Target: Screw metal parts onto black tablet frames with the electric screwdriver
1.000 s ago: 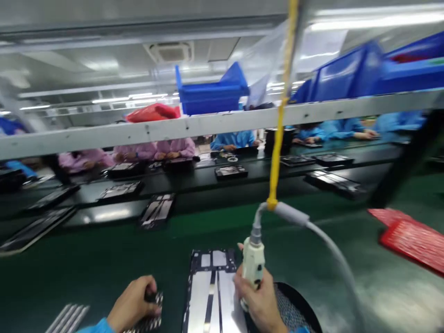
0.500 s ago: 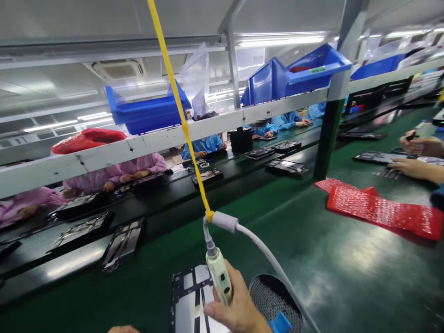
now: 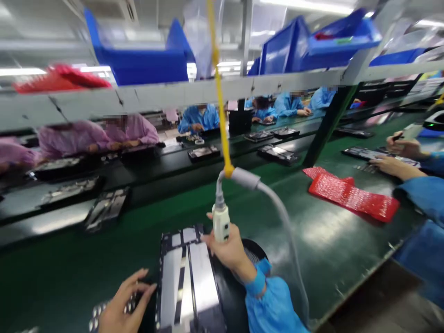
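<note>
A white electric screwdriver (image 3: 221, 224) hangs from a yellow cord (image 3: 221, 101), with a grey cable (image 3: 280, 210) leading off its top. My right hand (image 3: 229, 249), in a blue sleeve, is wrapped around it beside the top right corner of a flat device (image 3: 203, 277). This device has a black frame and silver panels and lies on the green bench; the screwdriver's tip is hidden. To the left of the device, my left hand (image 3: 123, 303) is open, thumb and fingers slightly apart. Beneath it is a dark piece with pale spots (image 3: 94, 319). A dark round dish (image 3: 255, 249) is partly covered by my right arm.
Red bubble wrap (image 3: 354, 194) lies on the bench to the right. Beyond it, a co-worker's hands (image 3: 404, 159) work on another device. Similar devices (image 3: 107, 208) sit along the line ahead. Blue bins (image 3: 142, 64) stand on a white rail above. Several people sit opposite.
The view has tilted down and shifted. My left hand has come further into view. My right hand still grips the screwdriver, now near the device's top right corner.
</note>
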Demonstrator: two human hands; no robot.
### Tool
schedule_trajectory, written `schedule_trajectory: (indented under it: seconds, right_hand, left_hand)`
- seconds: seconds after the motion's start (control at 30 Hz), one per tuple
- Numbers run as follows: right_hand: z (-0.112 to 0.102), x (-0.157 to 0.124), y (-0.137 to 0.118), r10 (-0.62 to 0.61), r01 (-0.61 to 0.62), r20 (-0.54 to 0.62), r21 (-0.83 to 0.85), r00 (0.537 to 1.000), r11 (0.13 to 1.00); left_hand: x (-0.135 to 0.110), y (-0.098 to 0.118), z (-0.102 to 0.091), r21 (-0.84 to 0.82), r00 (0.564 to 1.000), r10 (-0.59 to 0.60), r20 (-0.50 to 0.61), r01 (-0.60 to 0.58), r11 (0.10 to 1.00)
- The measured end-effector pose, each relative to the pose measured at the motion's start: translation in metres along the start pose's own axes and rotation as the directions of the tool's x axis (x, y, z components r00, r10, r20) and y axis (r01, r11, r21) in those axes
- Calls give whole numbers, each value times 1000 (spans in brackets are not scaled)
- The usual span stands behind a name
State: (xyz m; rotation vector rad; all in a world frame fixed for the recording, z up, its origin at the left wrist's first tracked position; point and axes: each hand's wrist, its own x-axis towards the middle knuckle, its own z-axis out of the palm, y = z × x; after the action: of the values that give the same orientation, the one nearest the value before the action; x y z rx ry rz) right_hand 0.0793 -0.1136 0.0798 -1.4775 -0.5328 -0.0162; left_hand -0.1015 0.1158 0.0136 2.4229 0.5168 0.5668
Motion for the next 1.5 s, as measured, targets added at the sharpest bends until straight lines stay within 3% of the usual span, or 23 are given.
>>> schedule_trajectory:
  seconds: [0.07, 0.13, 0.33, 0.63, 0.9, 1.1, 1.2, 1.27, 1.33, 1.47, 1.5]
  right_hand:
    - [-15, 3, -6, 47, -47, 7, 61, 999, 997]
    - [-30, 7, -7, 64, -65, 18, 116, 998, 991]
    - [-60, 1, 13, 65, -41, -109, 211, 992, 977]
    - [-58, -5, 31, 93, -85, -125, 71, 988, 994]
    - [-57, -7, 33, 116, -113, -121, 32, 986, 993]
    - [-56, -8, 30, 138, -136, -113, 28, 984, 990]
    - [-55, -7, 30, 134, -133, -113, 17, 984, 991]
    - [-55, -8, 28, 141, -140, -107, 20, 984, 990]
    - [-54, -8, 22, 144, -143, -117, 14, 983, 990]
    - [-46, -3, 5, 8, -15, -231, -26, 973, 1000]
    - [-40, -1, 0, 0, 0, -195, -3, 981, 1000]
  left_hand:
    - [-15, 17, 13, -104, 995, -91, 47, 95, 990]
    - [-26, 31, 26, -204, 992, -110, 70, 122, 971]
    - [-50, 58, 39, -242, 1000, -6, 0, 6, 970]
    - [-70, 83, 45, -251, 970, 243, -10, -237, 938]
    - [-81, 84, 50, -232, 952, 298, 73, -275, 933]
    - [-68, 88, 35, -234, 944, 315, -99, -329, 915]
    - [-64, 76, 22, -159, 972, 202, -118, -220, 963]
    - [-61, 63, 12, -33, 989, 29, -145, -34, 999]
    - [-53, 52, 3, 30, 978, -121, -170, 128, 991]
    - [-25, 37, -8, -174, 948, -317, -36, 306, 936]
    - [-17, 35, -9, -269, 937, -348, 23, 341, 901]
